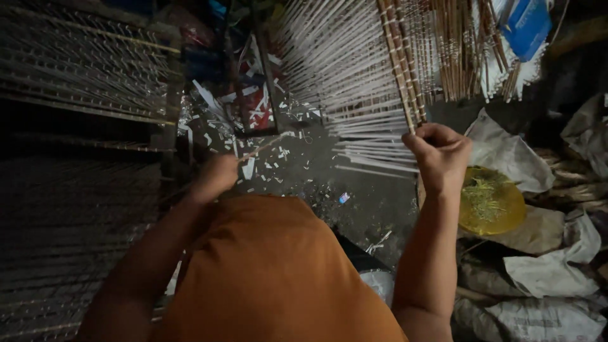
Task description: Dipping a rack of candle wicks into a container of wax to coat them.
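— Two hands up: what is the right hand (441, 156) doing?
— It is closed in a fist around the wooden slats (400, 69) at the edge of a fan of thin white sticks (354, 95), toward one o'clock.
— And the left hand (216, 177)?
— At eleven o'clock, blurred, closed on a thin stick (259, 149) that points toward the fan.
— Anything else nearby?
— White paper scraps (253, 117) on the dark floor at twelve, a yellow bowl (491, 201) at three, just beside the right wrist.

Both arms reach forward, the left hand (215, 177) closed and blurred, the right hand (440, 155) raised in a fist.
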